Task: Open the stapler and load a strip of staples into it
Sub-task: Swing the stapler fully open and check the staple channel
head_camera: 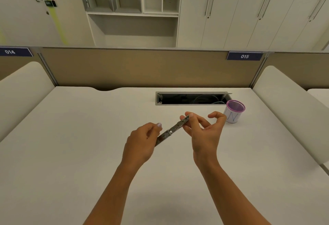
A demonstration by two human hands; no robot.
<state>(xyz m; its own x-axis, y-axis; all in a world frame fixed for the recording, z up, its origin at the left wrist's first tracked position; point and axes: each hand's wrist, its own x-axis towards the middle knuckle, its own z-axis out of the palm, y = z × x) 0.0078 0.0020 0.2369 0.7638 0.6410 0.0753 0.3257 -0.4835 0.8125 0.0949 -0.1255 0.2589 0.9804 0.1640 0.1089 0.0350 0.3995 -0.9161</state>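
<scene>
A slim metal stapler is held in the air above the white desk, slanting from lower left to upper right. My left hand grips its lower left end, which the palm hides. My right hand pinches the upper right tip between thumb and forefinger, the other fingers spread apart. I cannot tell whether the stapler is opened, and no strip of staples shows.
A purple mesh cup with a white paper wrap stands at the right, close behind my right hand. An open cable slot lies in the desk beyond the hands. A beige partition closes the far edge.
</scene>
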